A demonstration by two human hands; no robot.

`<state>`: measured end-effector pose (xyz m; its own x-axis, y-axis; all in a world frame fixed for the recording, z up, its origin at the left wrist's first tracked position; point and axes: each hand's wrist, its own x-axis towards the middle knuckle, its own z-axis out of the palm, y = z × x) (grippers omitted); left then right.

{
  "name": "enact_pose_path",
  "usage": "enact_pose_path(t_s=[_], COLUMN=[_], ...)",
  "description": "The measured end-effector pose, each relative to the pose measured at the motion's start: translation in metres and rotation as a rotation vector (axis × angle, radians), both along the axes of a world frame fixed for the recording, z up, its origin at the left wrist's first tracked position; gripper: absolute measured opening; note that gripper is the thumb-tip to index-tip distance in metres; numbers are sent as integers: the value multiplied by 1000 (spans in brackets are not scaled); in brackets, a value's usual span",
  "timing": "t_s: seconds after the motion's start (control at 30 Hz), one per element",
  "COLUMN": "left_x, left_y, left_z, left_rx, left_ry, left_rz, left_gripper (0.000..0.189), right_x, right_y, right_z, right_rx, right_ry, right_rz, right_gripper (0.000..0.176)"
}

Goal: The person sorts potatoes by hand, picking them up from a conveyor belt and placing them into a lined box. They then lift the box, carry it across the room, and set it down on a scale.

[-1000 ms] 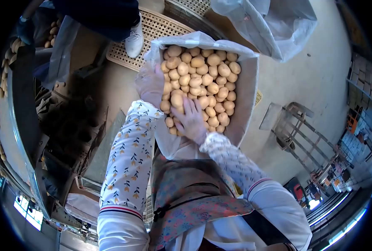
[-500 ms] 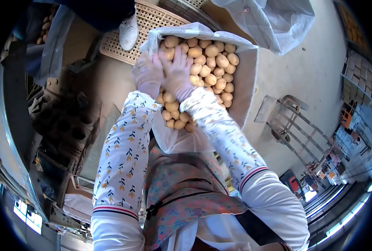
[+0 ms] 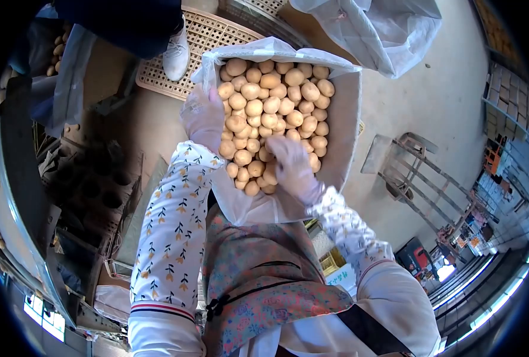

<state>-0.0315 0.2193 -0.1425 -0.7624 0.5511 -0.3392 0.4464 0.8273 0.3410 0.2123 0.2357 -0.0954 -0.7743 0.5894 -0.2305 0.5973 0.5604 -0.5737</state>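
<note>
Round, tan potatoes (image 3: 253,107) fill much of a box lined with a white liner (image 3: 350,113). My left hand (image 3: 205,119), in a thin pale glove, grips the box's left rim and liner, its thumb on the inner side. Over the lower middle of the potatoes is my right hand (image 3: 294,168), gloved too. Its bent fingers point up and left, touching or just above the potatoes, and motion blur hides whether they hold one.
Another person's shoe (image 3: 176,53) rests on a perforated plastic crate (image 3: 211,35) beyond the box. A second white liner bag (image 3: 389,35) is at the top right. A metal hand cart (image 3: 422,172) lies to the right, and dark machinery (image 3: 92,178) stands at left.
My right hand has moved from the upper left of the potatoes down and right, uncovering more of them. My left hand has shifted slightly down and left, at the rim.
</note>
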Motion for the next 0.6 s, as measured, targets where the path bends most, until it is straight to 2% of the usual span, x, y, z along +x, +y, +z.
enact_pose_path(t_s=[0.03, 0.07, 0.1, 0.13, 0.2, 0.3, 0.37, 0.4, 0.47, 0.57, 0.6], left_x=[0, 1, 0, 0, -2, 0, 0, 1, 1, -1, -3], left_y=[1, -3, -3, 0, -1, -5, -1, -2, -2, 0, -1], left_z=[-1, -9, -5, -1, -4, -6, 4, 1, 0, 0, -2], left_rx=[-21, 36, 17, -1, -26, -12, -33, -3, 0, -86, -68], left_ry=[-4, 32, 21, 12, 23, 46, 10, 34, 30, 18, 47], left_rz=[5, 5, 8, 10, -6, -9, -15, -8, 1, -5, -14], left_gripper=[37, 39, 39, 40, 42, 41, 42, 42, 42, 43, 43], right_x=[-24, -54, -76, -95, -117, -96, -66, -53, -42, -49, -50], right_y=[22, 47, 71, 85, 105, 102, 96, 91, 75, 53, 49], right_z=[-13, -10, -23, -32, -46, -59, -47, -35, 3, 35, 38], right_rx=[185, 171, 331, 324, 87, -107, -647, -1068, -1580, -1683, -1704], right_ry=[80, 9, -43, -209, -425, -374, 2, 216, 560, 777, 848], right_rz=[-15, -71, -57, -101, -64, -162, -392, -513, -641, -649, -588], right_gripper=[58, 57, 56, 55, 52, 47, 49, 50, 53, 64, 65])
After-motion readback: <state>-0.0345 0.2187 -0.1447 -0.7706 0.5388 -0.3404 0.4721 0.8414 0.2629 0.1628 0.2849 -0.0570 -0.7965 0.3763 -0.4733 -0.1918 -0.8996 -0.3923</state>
